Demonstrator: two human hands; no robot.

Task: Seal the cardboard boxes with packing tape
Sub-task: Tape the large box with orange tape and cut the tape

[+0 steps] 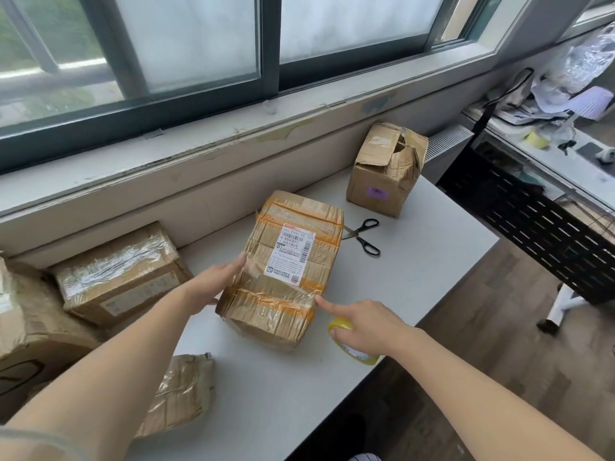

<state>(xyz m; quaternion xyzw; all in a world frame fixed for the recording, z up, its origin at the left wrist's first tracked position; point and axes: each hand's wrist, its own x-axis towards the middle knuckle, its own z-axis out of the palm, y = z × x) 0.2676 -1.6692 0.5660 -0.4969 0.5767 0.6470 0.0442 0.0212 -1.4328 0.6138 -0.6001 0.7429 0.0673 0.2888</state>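
Observation:
A brown cardboard box [286, 271] wrapped in old tape, with a white shipping label on top, lies in the middle of the white table [416, 261]. My left hand [216, 281] rests flat against the box's left side. My right hand [359, 322] holds a yellow roll of packing tape [342, 341] and its index finger touches the box's near right corner. Black-handled scissors [364, 236] lie just right of the box.
A torn-open box [386, 168] stands at the table's far right. A taped box [116, 274] and larger boxes [30, 327] sit at the left. A crumpled box [183, 394] lies near the front edge. The table's right edge drops to wooden floor.

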